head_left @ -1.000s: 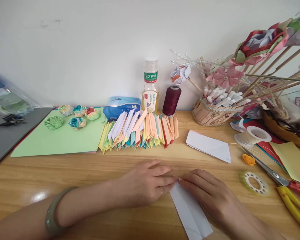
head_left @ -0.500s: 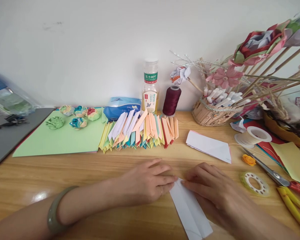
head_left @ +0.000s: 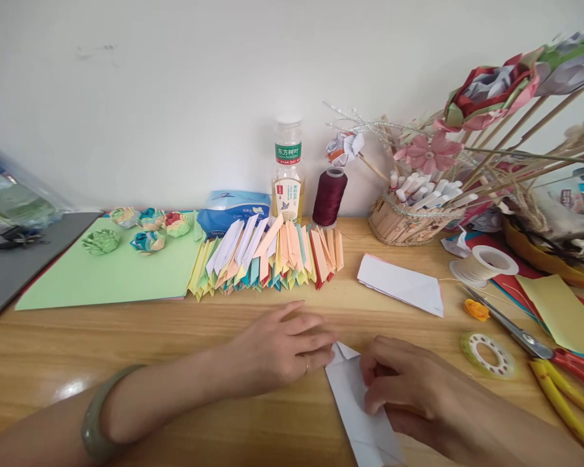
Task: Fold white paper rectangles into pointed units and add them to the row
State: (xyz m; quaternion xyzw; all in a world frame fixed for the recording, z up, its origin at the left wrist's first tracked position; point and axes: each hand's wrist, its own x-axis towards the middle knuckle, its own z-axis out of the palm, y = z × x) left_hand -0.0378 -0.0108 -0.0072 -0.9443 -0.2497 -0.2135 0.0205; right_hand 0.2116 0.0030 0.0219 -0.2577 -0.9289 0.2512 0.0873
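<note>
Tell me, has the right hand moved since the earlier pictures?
Yes. Judged against the white paper stack lying on the table, the right hand has shifted toward the person, farther from the stack.

Paper flowers [head_left: 101, 242] are laid on card sheets [head_left: 111, 279] at left; folded strips [head_left: 272, 254] are ranged right of these, before a bottle [head_left: 287, 185]; a loose paper [head_left: 353, 397] is placed in front; scissors [head_left: 529, 340] are laid at right, beside a tape roll [head_left: 503, 365].

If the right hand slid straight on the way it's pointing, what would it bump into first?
First, likely the folded white paper close against the right hand, then perhaps the left hand; height is hard to judge.
</note>
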